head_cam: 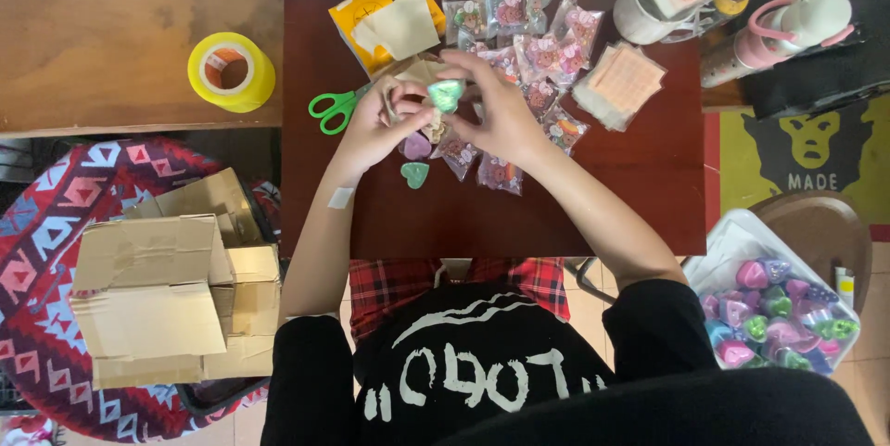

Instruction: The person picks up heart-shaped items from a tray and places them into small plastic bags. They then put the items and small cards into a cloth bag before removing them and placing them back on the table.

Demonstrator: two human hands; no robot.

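Both hands meet near the top middle of the picture, over a small dark red table (603, 205). The right hand (501, 117) pinches a green heart (446, 94) with its fingertips. The left hand (380, 126) is curled just beside it and touches the same heart and a small tan paper bit (433, 126). A purple heart (416, 146) and another green heart (414, 173) lie on the table under the hands. Green scissors (334, 108) lie to the left. A yellow tape roll (231, 71) sits at the upper left. Small clear bags (533, 47) lie behind the hands. A tub of hearts (774, 312) is at the lower right.
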